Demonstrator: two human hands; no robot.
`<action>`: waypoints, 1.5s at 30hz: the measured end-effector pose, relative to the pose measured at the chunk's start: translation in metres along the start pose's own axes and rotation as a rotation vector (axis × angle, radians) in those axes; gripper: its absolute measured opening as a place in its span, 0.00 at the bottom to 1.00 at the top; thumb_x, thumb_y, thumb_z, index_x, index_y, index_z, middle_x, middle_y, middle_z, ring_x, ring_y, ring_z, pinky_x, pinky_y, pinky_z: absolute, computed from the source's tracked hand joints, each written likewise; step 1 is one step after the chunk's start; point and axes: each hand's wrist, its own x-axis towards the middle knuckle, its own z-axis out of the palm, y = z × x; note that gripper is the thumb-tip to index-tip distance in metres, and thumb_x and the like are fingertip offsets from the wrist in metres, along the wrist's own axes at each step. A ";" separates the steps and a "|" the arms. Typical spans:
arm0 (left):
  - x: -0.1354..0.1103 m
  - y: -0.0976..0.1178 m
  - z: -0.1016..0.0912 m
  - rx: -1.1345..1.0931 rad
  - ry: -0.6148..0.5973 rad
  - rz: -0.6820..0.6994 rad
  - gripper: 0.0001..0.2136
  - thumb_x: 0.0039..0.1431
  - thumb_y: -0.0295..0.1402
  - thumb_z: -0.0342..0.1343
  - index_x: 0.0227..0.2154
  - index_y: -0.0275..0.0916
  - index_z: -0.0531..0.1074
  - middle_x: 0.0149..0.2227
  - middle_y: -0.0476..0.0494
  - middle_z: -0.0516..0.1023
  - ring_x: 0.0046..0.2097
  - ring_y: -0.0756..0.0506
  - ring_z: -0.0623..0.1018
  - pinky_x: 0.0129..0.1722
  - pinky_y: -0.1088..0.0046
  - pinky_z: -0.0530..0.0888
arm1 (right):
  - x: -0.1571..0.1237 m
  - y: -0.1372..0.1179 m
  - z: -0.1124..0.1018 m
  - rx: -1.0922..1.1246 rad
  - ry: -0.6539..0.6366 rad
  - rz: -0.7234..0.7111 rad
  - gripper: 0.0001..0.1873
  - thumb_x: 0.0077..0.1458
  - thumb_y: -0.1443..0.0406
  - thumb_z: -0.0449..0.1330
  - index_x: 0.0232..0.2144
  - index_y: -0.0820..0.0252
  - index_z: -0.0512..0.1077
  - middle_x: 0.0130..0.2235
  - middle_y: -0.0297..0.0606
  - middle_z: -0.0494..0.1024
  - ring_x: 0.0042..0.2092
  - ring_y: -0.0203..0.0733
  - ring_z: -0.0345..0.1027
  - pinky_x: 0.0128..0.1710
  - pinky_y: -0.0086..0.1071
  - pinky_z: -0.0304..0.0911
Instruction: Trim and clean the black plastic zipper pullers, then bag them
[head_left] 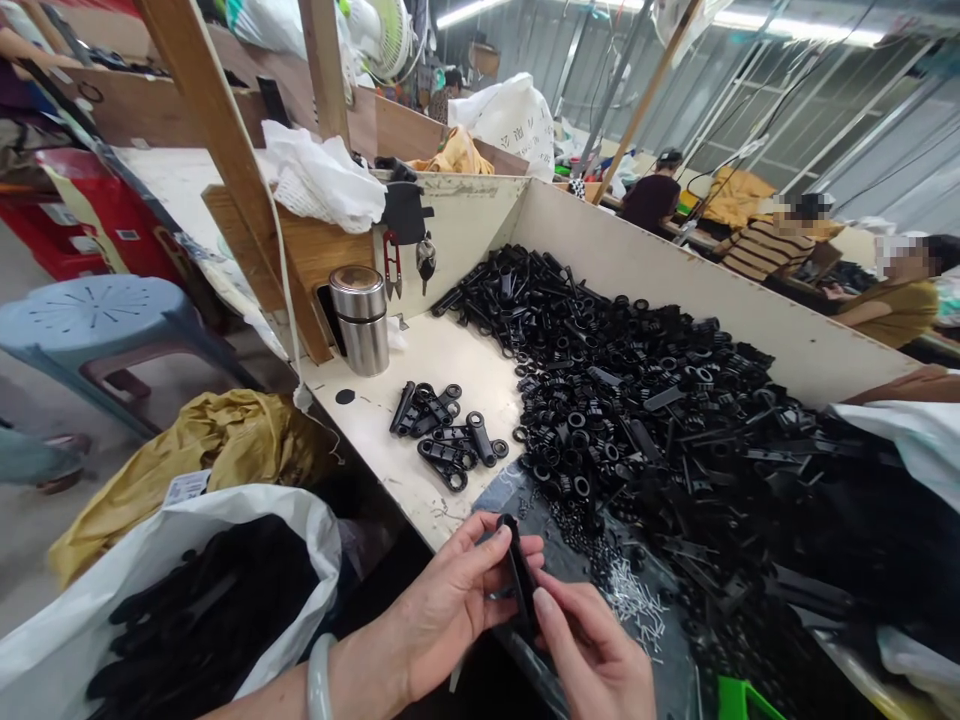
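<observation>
A: Ok so which step are you on rn? Looks like handwork on one black part point(519, 570), held up in front of you at the near edge of the desk point(480, 350).

B: Yep, prob mid-fitting or adjusting imo. Your left hand point(465, 575) is curled round the part, thumb on one side, fingers on the other. Your right hand point(600, 650) has thumb + forefinger pinched in at its lower end. Can't tell if there's a tiny pc between those fingertips tho, too small/hidden.

A: And the next move, what does it call for?

B: Prob a steady left grip w/ the part tilted as is, and a light, precise push or pinch from the right, nothing more afaict. If you need a pin, the loose silver pins point(634, 605) are just beside your right hand, next to the big black pile point(600, 400).

A: And the small group of black pcs point(450, 430)?

B: On the bare bit of desk, beyond your left hand, apart from the pile. Neither hand's touching it.
</observation>
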 end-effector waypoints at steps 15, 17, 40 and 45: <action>-0.004 -0.007 0.003 0.071 -0.031 0.055 0.17 0.64 0.31 0.63 0.53 0.38 0.69 0.58 0.35 0.77 0.63 0.41 0.74 0.61 0.66 0.70 | -0.005 0.012 0.008 -0.416 0.017 -0.393 0.08 0.62 0.61 0.64 0.42 0.55 0.81 0.34 0.35 0.79 0.30 0.35 0.76 0.28 0.22 0.71; -0.004 -0.010 0.004 0.127 -0.008 0.089 0.18 0.62 0.30 0.65 0.53 0.40 0.70 0.57 0.37 0.78 0.63 0.42 0.73 0.62 0.67 0.69 | -0.009 0.017 0.015 -0.423 0.093 -0.388 0.09 0.64 0.60 0.62 0.41 0.54 0.81 0.34 0.35 0.79 0.30 0.35 0.75 0.30 0.23 0.71; -0.006 -0.009 -0.007 0.440 -0.064 0.120 0.33 0.64 0.37 0.62 0.68 0.43 0.56 0.39 0.42 0.81 0.42 0.43 0.81 0.48 0.65 0.74 | -0.020 0.002 0.014 0.022 0.120 0.091 0.27 0.50 0.50 0.72 0.49 0.54 0.76 0.40 0.40 0.80 0.43 0.48 0.80 0.43 0.36 0.75; -0.015 0.004 -0.010 0.613 -0.179 0.072 0.42 0.65 0.37 0.61 0.73 0.48 0.39 0.35 0.46 0.79 0.38 0.44 0.80 0.45 0.63 0.74 | -0.013 -0.003 0.011 0.240 0.030 0.309 0.30 0.47 0.46 0.73 0.47 0.57 0.77 0.45 0.43 0.80 0.44 0.47 0.79 0.41 0.35 0.75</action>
